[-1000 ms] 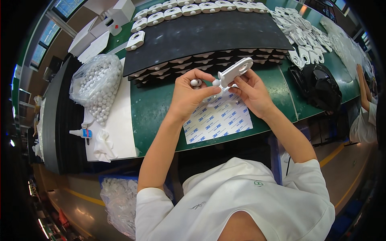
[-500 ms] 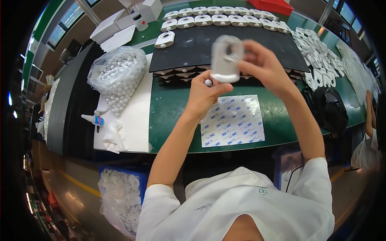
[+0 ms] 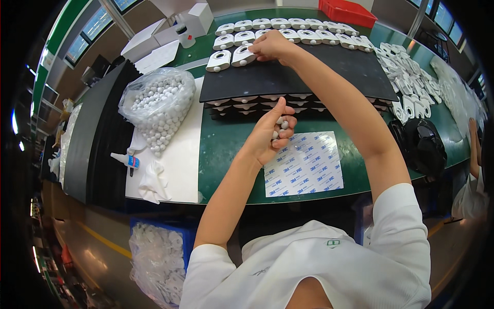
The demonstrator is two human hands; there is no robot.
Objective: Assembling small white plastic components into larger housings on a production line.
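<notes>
Room is left bare to the front edge of the flat black board (image 3: pixel 319 69). Near its left end, a white, round-holed plate (image 3: pixel 242 57) is pinched by the right hand (image 3: pixel 274 45); small white balls (image 3: pixel 284 125) are cupped in the left hand (image 3: pixel 267 136), fingers curled.

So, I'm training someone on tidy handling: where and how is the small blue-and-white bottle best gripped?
Probably pinch the small bottle by its wide blue body, from above and the right. It appears to lie on its side, its narrow white tip pointing left, so this avoids the tip; the white cloth lies close on its near side.
</notes>
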